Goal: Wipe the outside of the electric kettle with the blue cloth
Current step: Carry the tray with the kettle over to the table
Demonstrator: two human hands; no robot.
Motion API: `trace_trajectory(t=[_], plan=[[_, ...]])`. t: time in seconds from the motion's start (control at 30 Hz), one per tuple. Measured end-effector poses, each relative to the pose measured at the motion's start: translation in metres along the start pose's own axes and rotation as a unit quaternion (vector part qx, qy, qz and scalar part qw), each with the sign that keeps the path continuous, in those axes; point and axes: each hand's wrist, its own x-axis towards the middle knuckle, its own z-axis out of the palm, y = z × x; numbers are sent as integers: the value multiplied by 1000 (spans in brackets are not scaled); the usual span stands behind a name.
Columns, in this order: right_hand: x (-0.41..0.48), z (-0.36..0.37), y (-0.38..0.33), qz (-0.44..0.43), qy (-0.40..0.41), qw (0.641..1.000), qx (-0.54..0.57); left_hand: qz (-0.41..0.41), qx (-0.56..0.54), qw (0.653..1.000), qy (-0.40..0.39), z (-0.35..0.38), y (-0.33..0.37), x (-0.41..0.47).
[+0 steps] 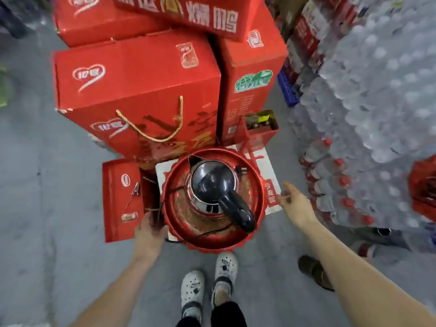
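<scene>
An electric kettle [207, 185] with a steel body, a black lid and a black handle stands upright on a round red tray [250, 234]. Its spout points away from me and its handle points toward me, to the right. My left hand [151, 232] grips the tray's left rim, beside a thin black cord. My right hand [295, 204] hovers to the right of the tray with fingers spread, holding nothing, apart from the rim. No blue cloth is in view.
Red gift boxes [136, 90] are stacked behind the tray, and a flat red box [122, 199] lies at its left. Shrink-wrapped packs of water bottles [368, 109] fill the right side. A brown shoe [313, 270] lies on the grey floor. My white shoes [207, 279] stand just below the tray.
</scene>
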Motion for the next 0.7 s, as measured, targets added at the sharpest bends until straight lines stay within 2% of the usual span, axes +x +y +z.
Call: trace_trajectory(t=[0.13,0.23,0.4,0.53,0.7], plan=[[41,17,-8,29,-12,999,6,-24,16,999,19,17,6,23],[54,35,3,50,-46,997,46,-10,27,999,35,20,16,39],[62,50,-2,38,-73,995,54,-18,1,999,30,20,38,57],[60,56,-3,43,-56,992,104,-48,-28,998,12,18,43,63],[44,55,3,59,-46,979,189,-31,-45,999,-2,9,39,50]])
